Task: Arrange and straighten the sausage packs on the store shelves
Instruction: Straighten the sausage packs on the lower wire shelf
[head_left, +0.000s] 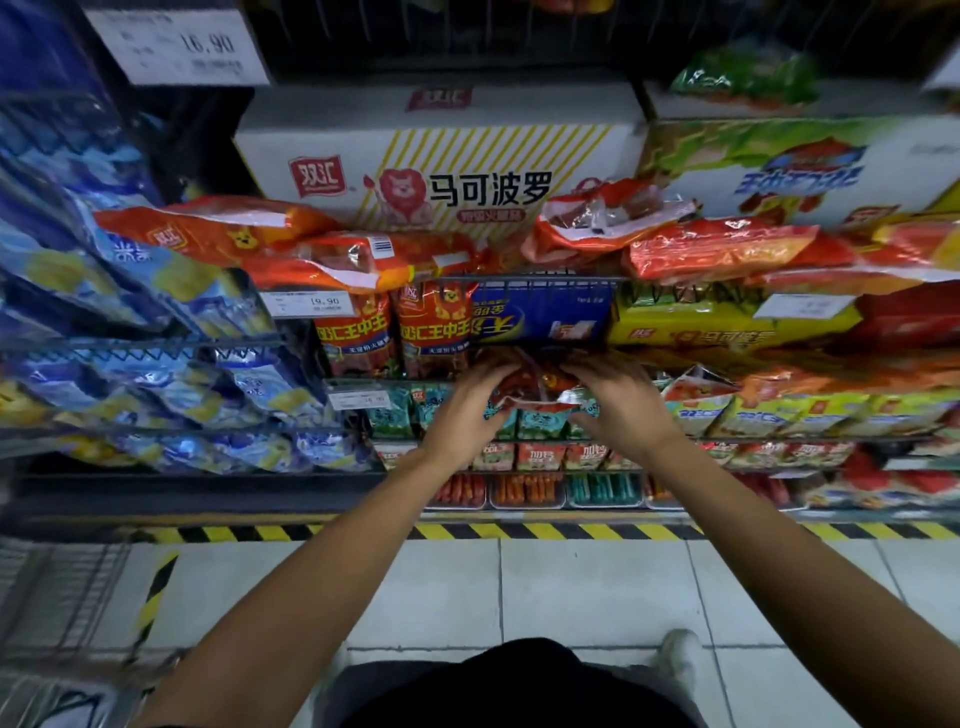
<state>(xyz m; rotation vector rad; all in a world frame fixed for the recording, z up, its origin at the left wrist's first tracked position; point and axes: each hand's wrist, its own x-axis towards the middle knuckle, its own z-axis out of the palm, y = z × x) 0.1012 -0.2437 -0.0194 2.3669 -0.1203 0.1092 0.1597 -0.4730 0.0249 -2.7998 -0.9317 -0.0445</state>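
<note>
Both my hands reach into the middle shelf under a blue pack (540, 314). My left hand (467, 410) grips the left side of a red-orange sausage pack (535, 384), fingers curled over its edge. My right hand (621, 402) holds the same pack's right side. The pack lies crumpled between them, partly hidden by my fingers. Red sausage packs (395, 332) with yellow lettering stand upright just to the left. More orange sausage packs (291, 244) lie loosely on the shelf above.
A white carton (441, 150) stands on the upper shelf behind the orange packs. Blue bags (130, 322) fill wire shelves at left. Yellow and green packs (727, 322) sit at right. Teal packs (395, 410) line the shelf below. Tiled floor (571, 587) with a hazard stripe lies underfoot.
</note>
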